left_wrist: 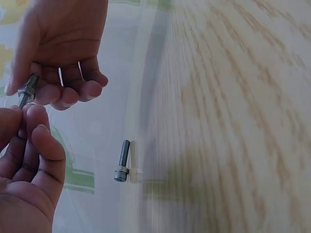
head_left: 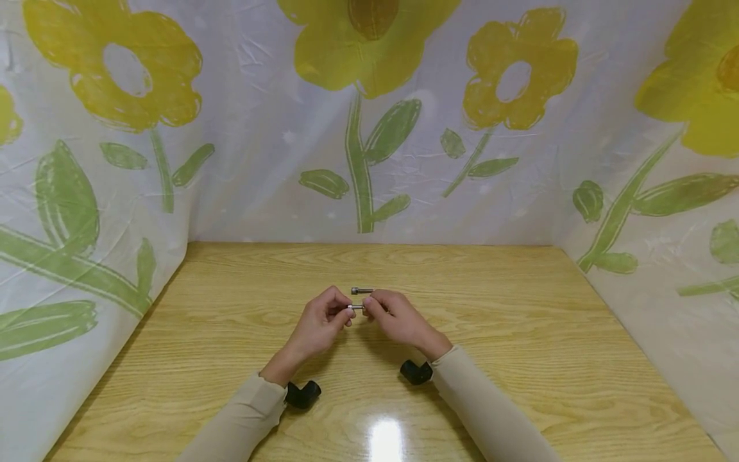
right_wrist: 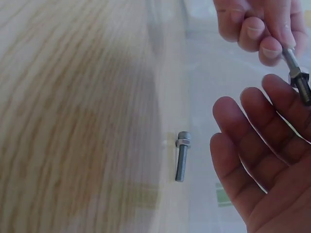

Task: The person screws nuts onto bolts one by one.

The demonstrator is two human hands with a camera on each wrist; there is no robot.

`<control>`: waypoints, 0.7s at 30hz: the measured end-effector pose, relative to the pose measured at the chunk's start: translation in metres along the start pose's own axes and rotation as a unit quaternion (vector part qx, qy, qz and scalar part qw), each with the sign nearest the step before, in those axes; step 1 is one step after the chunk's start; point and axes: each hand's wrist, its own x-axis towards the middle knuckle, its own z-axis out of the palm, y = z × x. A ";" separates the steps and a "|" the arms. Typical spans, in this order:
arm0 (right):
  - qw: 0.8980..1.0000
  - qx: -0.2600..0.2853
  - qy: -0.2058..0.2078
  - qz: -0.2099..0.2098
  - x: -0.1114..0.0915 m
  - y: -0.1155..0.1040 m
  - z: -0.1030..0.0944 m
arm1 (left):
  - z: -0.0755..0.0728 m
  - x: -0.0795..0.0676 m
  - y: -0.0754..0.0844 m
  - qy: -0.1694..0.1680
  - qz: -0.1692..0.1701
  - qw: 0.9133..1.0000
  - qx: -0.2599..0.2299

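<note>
Above the middle of the wooden table, my left hand (head_left: 320, 324) pinches one end of a metal bolt (head_left: 357, 307) between thumb and fingertips, which hide that end. A hex nut (left_wrist: 26, 92) sits partway along the threads, as the left wrist view shows. My right hand (head_left: 401, 317) has its thumb and index finger at this nut, the other fingers loosely bent. Its thumb is blurred in the left wrist view and out of sight in the right wrist view. Just beyond the hands, a second bolt (right_wrist: 181, 162) lies on the table with a nut (right_wrist: 183, 142) up against its head.
The wooden table (head_left: 231, 359) runs back to a hanging white cloth (head_left: 260, 212) with yellow flowers, which also stands along both sides. A black wrist device (head_left: 303, 394) sits at the left cuff, another black wrist device (head_left: 416, 372) at the right cuff.
</note>
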 end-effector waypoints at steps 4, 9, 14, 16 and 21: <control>1.000 0.021 0.000 0.007 0.000 -0.002 0.000 | 0.000 0.000 -0.001 0.005 -0.007 1.000 -0.005; 0.999 0.039 0.000 -0.015 0.000 -0.003 0.001 | -0.001 0.000 -0.001 0.011 -0.007 1.000 -0.008; 1.000 0.016 -0.017 -0.021 0.001 -0.001 0.001 | -0.001 0.000 0.000 0.007 -0.003 1.000 -0.018; 1.000 0.010 -0.022 -0.015 0.001 0.000 0.001 | -0.002 0.000 0.000 0.006 -0.003 1.000 -0.019; 0.999 0.033 -0.013 0.002 0.000 0.000 0.001 | -0.002 0.000 -0.001 0.004 -0.003 1.000 -0.010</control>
